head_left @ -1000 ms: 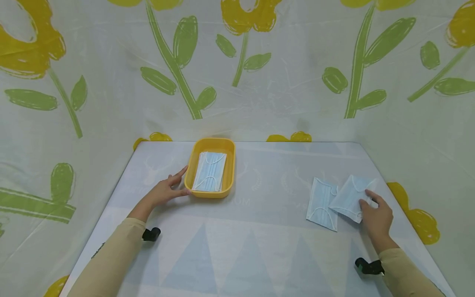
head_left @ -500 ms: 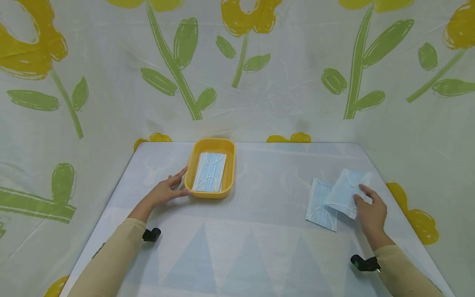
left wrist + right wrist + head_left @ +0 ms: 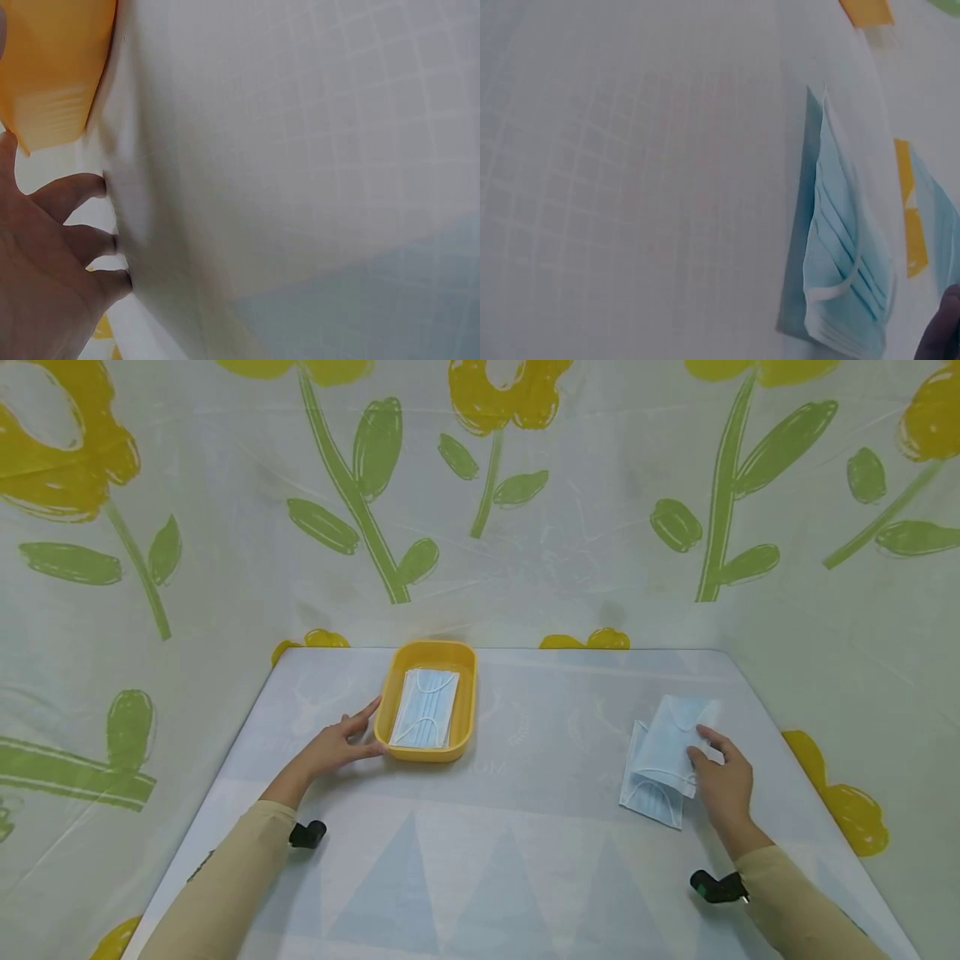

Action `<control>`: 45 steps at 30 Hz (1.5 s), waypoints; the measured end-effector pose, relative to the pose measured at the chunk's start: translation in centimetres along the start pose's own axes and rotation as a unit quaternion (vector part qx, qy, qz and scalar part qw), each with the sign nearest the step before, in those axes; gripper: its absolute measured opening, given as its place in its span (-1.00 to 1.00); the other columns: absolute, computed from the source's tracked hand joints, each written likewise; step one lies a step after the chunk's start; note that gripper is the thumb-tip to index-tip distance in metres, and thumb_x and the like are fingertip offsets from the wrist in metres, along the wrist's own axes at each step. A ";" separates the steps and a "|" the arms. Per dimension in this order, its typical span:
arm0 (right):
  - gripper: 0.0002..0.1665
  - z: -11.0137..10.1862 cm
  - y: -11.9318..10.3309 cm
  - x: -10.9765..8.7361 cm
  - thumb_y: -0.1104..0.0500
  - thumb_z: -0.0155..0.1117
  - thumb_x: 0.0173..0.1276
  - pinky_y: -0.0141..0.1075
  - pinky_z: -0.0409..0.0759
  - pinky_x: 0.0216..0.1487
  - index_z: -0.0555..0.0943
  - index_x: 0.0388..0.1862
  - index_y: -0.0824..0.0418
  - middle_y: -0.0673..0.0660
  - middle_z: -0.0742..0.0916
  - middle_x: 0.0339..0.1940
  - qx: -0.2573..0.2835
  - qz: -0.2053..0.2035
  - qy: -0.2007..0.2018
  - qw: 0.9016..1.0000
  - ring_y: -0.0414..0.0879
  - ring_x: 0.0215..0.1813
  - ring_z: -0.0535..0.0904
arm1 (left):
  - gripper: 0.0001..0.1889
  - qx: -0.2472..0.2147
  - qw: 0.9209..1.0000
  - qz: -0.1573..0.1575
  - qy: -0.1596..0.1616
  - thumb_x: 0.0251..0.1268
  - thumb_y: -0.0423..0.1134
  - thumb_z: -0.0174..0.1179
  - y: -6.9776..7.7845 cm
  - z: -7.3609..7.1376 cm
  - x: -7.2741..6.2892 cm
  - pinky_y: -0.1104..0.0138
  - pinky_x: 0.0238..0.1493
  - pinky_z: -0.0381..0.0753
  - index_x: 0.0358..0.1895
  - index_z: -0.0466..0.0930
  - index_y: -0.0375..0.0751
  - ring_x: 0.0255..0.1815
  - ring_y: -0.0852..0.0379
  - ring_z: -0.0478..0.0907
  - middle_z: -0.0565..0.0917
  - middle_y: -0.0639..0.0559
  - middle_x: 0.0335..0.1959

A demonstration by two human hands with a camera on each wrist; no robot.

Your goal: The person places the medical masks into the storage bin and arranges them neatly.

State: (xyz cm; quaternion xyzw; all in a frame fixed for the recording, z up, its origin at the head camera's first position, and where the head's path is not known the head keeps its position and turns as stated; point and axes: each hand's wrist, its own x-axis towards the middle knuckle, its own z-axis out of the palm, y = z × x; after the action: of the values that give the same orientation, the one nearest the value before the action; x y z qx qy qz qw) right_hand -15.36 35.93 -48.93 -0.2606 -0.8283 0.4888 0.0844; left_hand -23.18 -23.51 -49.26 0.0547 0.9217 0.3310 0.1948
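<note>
My left hand (image 3: 339,747) touches the left side of a yellow tray (image 3: 424,756), its thumb and fingers spread apart along the wall. Inside the tray lies a small stack of light blue face masks (image 3: 424,710) with white ear loops. On the right, my right hand (image 3: 726,783) pinches another face mask (image 3: 666,739) by its right edge. That mask is held over a second face mask (image 3: 654,808), which lies on the table and is partly covered in the head view. In the right wrist view, the lying mask (image 3: 847,262) shows its pleats and a loop; the held one (image 3: 937,221) enters at the edge.
The table (image 3: 540,852) has a pale cover with triangle shapes. Behind it and at both sides hangs a white cloth (image 3: 585,552) printed with yellow flowers and green leaves. A black camera mount (image 3: 307,834) is on the left wrist, another (image 3: 716,887) on the right.
My right hand has moved left with the held mask, which now overlaps more of the mask lying on the table. My left hand and the tray have stayed in place.
</note>
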 end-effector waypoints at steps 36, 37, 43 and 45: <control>-0.45 5.1 -2.8 -0.6 0.17 0.16 0.57 -0.56 0.48 -0.24 0.44 0.51 0.07 0.17 0.41 0.54 0.018 -0.058 -0.047 0.997 0.06 0.20 0.44 | 0.09 0.008 1.000 0.001 0.003 0.13 0.47 0.27 -0.1 0.0 0.0 -0.49 0.40 -0.14 0.62 -0.26 0.55 0.63 -0.41 -0.33 0.15 -0.21 0.60; -0.45 5.2 -3.0 -0.7 0.18 0.17 0.57 -0.56 0.48 -0.25 0.45 0.50 0.08 0.17 0.42 0.53 0.020 -0.062 -0.048 0.997 0.05 0.16 0.46 | 0.09 0.008 1.000 0.001 0.003 0.13 0.47 0.27 -0.1 0.0 0.0 -0.49 0.40 -0.14 0.62 -0.26 0.55 0.63 -0.41 -0.33 0.15 -0.21 0.60; -0.45 6.2 -3.5 -0.7 0.17 0.19 0.56 -0.49 0.52 -0.13 0.47 0.49 0.07 0.16 0.46 0.51 0.021 -0.077 -0.059 0.995 0.02 0.16 0.50 | 0.09 0.007 1.000 -0.001 0.003 0.12 0.48 0.27 -0.1 0.0 0.1 -0.49 0.39 -0.14 0.62 -0.26 0.56 0.63 -0.41 -0.34 0.15 -0.20 0.60; -0.45 6.5 -3.6 -0.7 0.17 0.19 0.56 -0.38 0.53 0.02 0.47 0.49 0.06 0.15 0.45 0.52 0.023 -0.076 -0.062 0.995 0.03 0.29 0.45 | 0.09 0.006 1.000 -0.002 0.003 0.11 0.48 0.27 -0.1 0.1 0.2 -0.50 0.39 -0.15 0.62 -0.26 0.57 0.63 -0.41 -0.35 0.16 -0.20 0.60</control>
State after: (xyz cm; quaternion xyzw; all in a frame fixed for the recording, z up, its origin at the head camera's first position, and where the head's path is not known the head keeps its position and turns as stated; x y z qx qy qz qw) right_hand -18.64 29.21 -49.10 -0.1643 -0.8377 0.5153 0.0758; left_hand -23.32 -23.52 -49.43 0.0529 0.9243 0.3251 0.1929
